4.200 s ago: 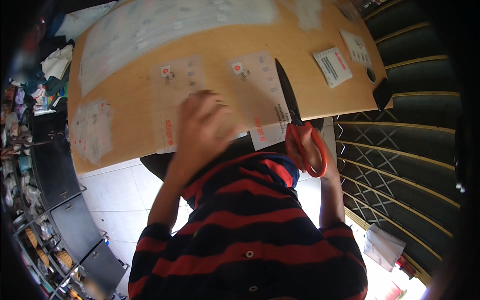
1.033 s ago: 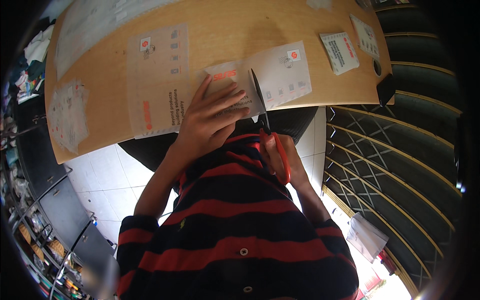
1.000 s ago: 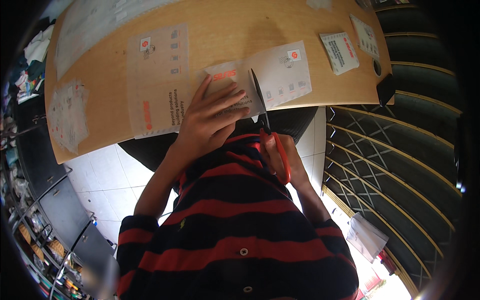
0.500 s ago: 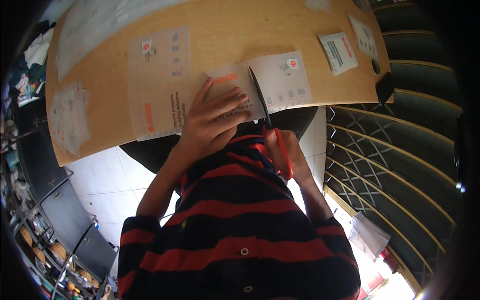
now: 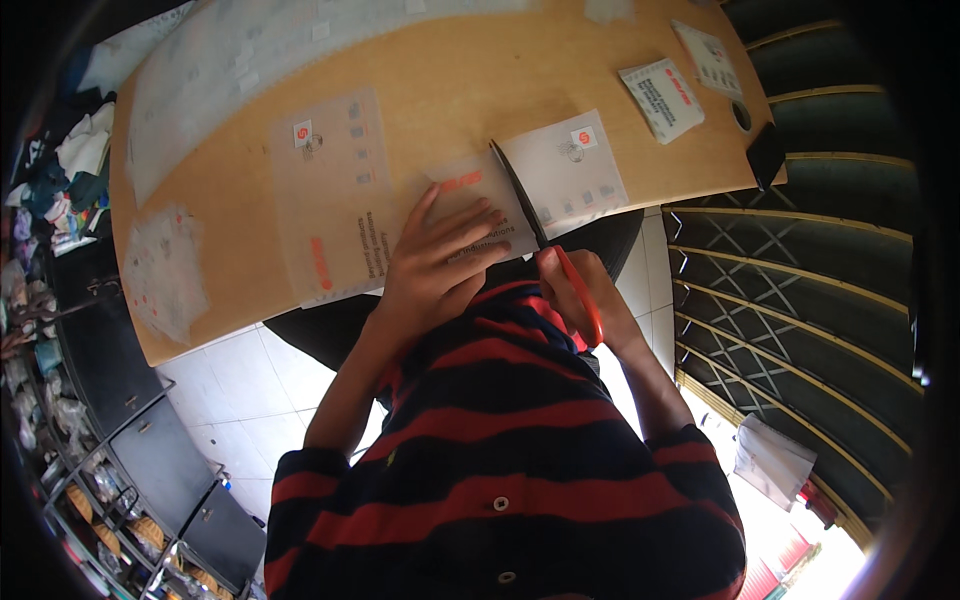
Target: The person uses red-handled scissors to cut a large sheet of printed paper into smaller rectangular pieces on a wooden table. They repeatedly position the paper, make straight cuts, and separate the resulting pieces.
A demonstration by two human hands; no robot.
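Near the front edge of the wooden table lies a whitish, translucent printed sheet (image 5: 578, 172) with red and dark print. My left hand (image 5: 440, 262) rests on its left half, fingers stretched out and spread, with nothing gripped. A pair of scissors (image 5: 529, 208) with dark blades and red handles is in my right hand (image 5: 572, 285), its fingers wrapped round the handles. The blades lie across the middle of the sheet, tips pointing away from me. They look closed or nearly so; whether they are cutting, I cannot tell.
Left of my hand another printed sheet (image 5: 330, 215) lies on the table (image 5: 455, 85). Crumpled translucent pieces (image 5: 168, 275) sit at the left end, and a long plastic sheet (image 5: 220, 95) along the far side. Two small printed pieces (image 5: 662, 100) lie far right. A folding gate (image 5: 790, 275) stands beyond.
The whole view has shifted slightly. My left hand still lies on the sheet, and my right hand still holds the scissors across it, the blades lying a little more slanted.
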